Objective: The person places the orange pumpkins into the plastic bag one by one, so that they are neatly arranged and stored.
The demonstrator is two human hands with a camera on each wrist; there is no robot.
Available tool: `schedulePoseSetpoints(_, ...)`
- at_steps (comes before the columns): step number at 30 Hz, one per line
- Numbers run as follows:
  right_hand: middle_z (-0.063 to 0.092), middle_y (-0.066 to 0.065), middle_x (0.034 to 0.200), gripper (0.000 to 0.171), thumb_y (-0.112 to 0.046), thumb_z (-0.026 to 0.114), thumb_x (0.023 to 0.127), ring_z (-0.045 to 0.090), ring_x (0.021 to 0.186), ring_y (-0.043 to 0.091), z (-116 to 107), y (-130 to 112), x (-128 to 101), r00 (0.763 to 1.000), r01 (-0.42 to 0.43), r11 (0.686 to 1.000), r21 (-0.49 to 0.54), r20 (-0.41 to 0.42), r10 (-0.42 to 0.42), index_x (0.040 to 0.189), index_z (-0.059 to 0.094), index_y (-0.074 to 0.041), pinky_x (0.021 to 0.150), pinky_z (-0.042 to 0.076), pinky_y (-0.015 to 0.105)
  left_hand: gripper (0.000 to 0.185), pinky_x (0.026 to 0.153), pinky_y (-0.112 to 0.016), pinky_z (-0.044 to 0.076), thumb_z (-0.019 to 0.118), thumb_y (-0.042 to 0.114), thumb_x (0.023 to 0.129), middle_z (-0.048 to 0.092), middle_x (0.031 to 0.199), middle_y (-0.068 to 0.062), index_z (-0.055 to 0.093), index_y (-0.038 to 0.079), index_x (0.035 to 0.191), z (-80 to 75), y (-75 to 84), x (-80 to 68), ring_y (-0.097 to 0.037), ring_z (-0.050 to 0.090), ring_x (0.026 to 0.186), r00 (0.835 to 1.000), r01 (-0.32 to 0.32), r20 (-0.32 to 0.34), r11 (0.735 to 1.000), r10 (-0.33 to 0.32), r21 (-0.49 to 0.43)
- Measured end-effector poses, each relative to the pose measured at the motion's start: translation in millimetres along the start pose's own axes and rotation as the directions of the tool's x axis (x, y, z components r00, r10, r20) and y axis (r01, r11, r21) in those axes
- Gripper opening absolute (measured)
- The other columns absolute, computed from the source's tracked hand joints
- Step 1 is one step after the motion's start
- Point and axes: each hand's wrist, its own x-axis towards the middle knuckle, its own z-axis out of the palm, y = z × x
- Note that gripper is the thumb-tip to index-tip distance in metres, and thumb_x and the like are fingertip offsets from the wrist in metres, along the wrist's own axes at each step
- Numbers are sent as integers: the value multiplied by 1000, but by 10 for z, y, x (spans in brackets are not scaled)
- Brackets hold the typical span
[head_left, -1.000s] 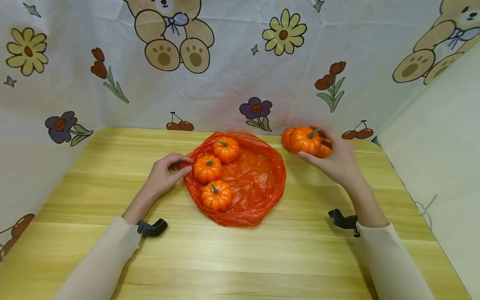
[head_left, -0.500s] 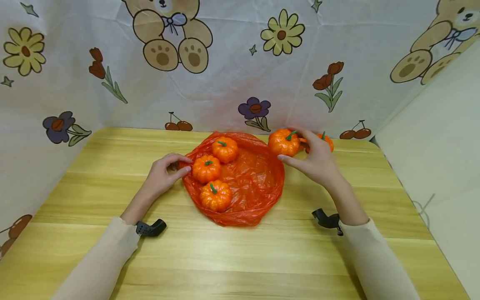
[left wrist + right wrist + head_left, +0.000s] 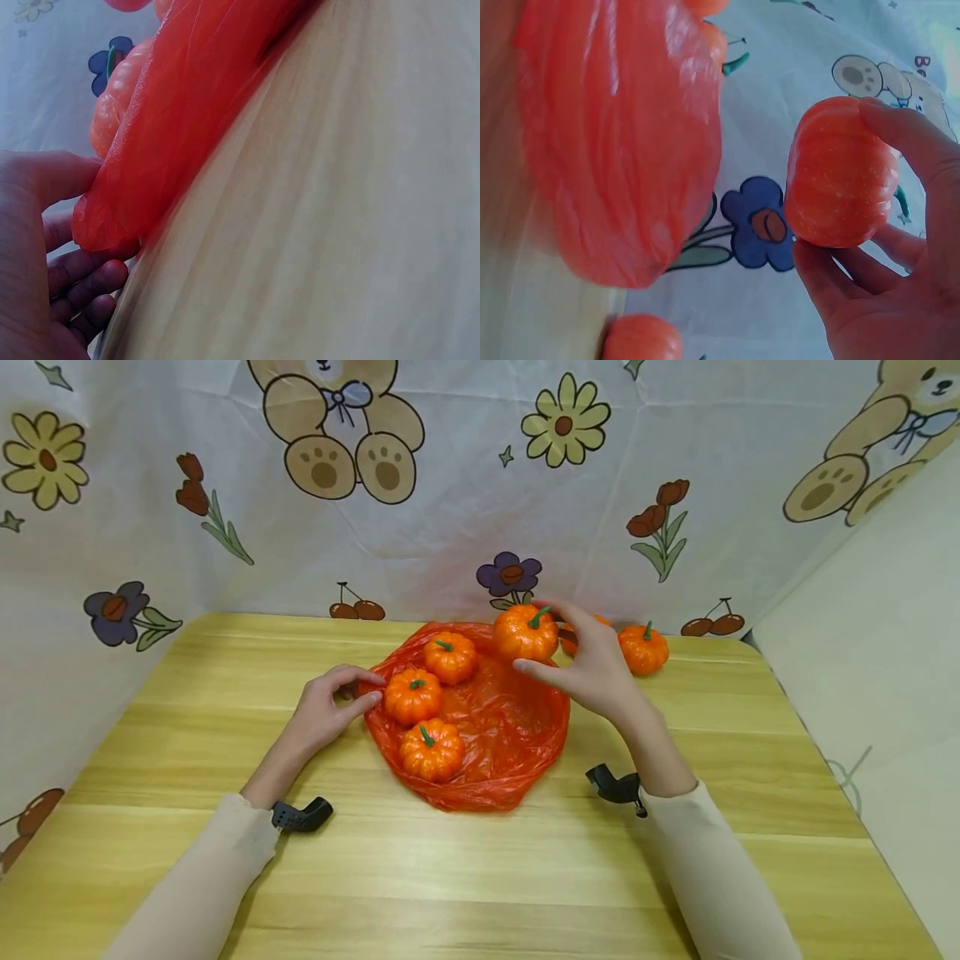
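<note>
Pumpkin (image 3: 525, 632) sits pinched in my right hand (image 3: 592, 668), held above the bag (image 3: 517, 718) rim at two o'clock. My left hand (image 3: 324, 708) pins the bag's nine o'clock edge. This looks like the loading step; next I'd lower it beside the three pumpkins (image 3: 414, 696) inside, then fetch the spare (image 3: 643, 648) on the surface (image 3: 480, 877).

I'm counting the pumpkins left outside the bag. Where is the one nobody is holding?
In the head view a loose pumpkin sits on the table at the far right, by the backdrop, just right of the right hand.
</note>
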Motion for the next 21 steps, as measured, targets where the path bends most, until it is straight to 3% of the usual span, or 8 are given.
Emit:
schedulePoseSetpoints(10, 64, 2, 139, 78, -33, 92, 83, 60, 127, 21, 98, 9, 1, 998, 1, 1000, 6, 69, -1, 150, 56, -20, 112, 49, 50, 20, 82, -27, 42, 76, 19, 99, 72, 112, -8, 79, 13, 117, -2, -17, 2, -19, 53, 93, 1000, 1, 3, 1000, -1, -6)
schedulePoseSetpoints(14, 61, 0, 146, 80, -36, 92, 83, 60, 132, 22, 139, 12, -13, 989, -3, 1000, -12, 149, 4, 152, 55, -21, 113, 49, 49, 19, 82, -26, 42, 75, 21, 99, 72, 111, -7, 79, 15, 117, -6, -20, 8, -19, 53, 93, 1000, 11, 1, 1000, -11, -3)
schedulePoseSetpoints(21, 61, 1, 148, 81, -43, 91, 82, 60, 131, 24, 299, 11, -20, 953, 43, 993, -111, 302, -8, 151, 56, -18, 112, 47, 47, 19, 82, -25, 42, 76, 20, 99, 72, 111, -7, 79, 15, 117, -1, -25, 13, -19, 54, 93, 1000, 16, 1, 1000, -16, -4)
